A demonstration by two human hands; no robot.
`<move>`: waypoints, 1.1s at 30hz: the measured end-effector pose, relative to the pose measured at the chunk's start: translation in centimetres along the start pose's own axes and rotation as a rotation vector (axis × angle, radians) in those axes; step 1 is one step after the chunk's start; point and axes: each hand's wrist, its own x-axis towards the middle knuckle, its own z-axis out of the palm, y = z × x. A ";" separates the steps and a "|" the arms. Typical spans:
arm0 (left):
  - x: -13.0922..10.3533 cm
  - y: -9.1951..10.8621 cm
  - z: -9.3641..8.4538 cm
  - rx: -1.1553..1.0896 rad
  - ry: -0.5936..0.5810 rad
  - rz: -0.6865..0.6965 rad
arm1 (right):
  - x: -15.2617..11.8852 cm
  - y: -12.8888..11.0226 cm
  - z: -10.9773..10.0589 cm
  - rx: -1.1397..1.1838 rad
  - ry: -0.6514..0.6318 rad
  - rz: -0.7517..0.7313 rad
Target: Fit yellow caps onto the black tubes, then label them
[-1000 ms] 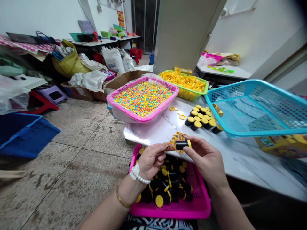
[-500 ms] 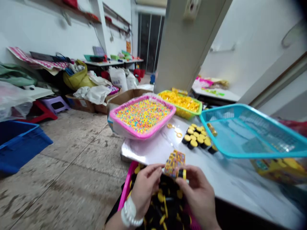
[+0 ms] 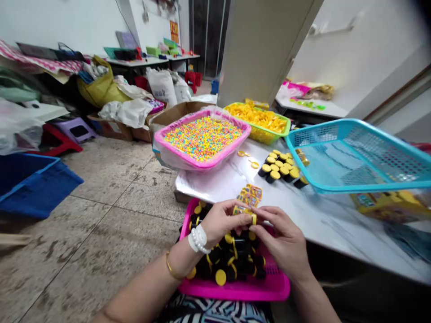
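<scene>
Between my two hands is a small jar (image 3: 253,219) with a yellow lid and a yellow printed label around it. My left hand (image 3: 225,221) pinches the labelled side, and my right hand (image 3: 281,237) has its fingertips on the lid end. Just beyond them, printed labels (image 3: 252,194) lie on the table's near edge. Below my hands a pink basket (image 3: 235,291) holds many black jars with yellow lids (image 3: 220,277). Several more such jars (image 3: 275,176) stand grouped on the white table (image 3: 215,184).
A pink tray of coloured beads (image 3: 202,165) sits at the table's left end, beside a green basket of yellow pieces (image 3: 288,128). At the right is a turquoise basket (image 3: 357,186). A blue crate (image 3: 43,193) stands on the floor at left.
My left hand has moved right, from beside the labels onto the jar. The labels now lie on the table beyond my hands. The view has tilted down, showing more of the pink basket.
</scene>
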 end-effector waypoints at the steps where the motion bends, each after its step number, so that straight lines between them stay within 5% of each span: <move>1: 0.0 -0.1 0.1 -0.036 -0.016 -0.033 | -0.3 0.1 -0.1 -0.012 0.016 -0.012; 6: -0.5 -1.0 0.5 0.083 0.021 0.046 | -2.0 0.7 0.6 -0.086 0.077 -0.105; 9: -0.8 -1.5 0.6 0.259 0.017 0.138 | -3.0 1.4 1.1 0.066 0.091 0.054; 12: -1.2 -1.9 0.3 0.308 -0.004 0.066 | -4.0 2.0 1.1 0.145 0.072 0.144; 17: -1.8 -2.4 -0.6 0.251 -0.064 -0.083 | -4.8 2.3 1.0 0.006 0.050 -0.050; 19: -2.1 -2.9 -0.8 0.317 -0.054 -0.031 | -5.1 2.3 1.7 0.125 0.046 0.098; 23: -2.6 -3.9 -1.0 0.470 0.023 0.128 | -5.7 2.7 3.7 0.518 0.067 0.637; 26: -2.7 -4.4 -1.1 0.447 -0.015 0.115 | -6.1 3.1 4.0 0.751 -0.010 0.838; 29: -2.7 -5.1 -1.3 0.258 0.005 -0.061 | -6.4 3.2 3.3 0.804 -0.092 0.828; 33: -3.3 -6.4 -1.2 0.041 0.047 -0.230 | -6.7 2.9 2.4 0.623 -0.144 0.584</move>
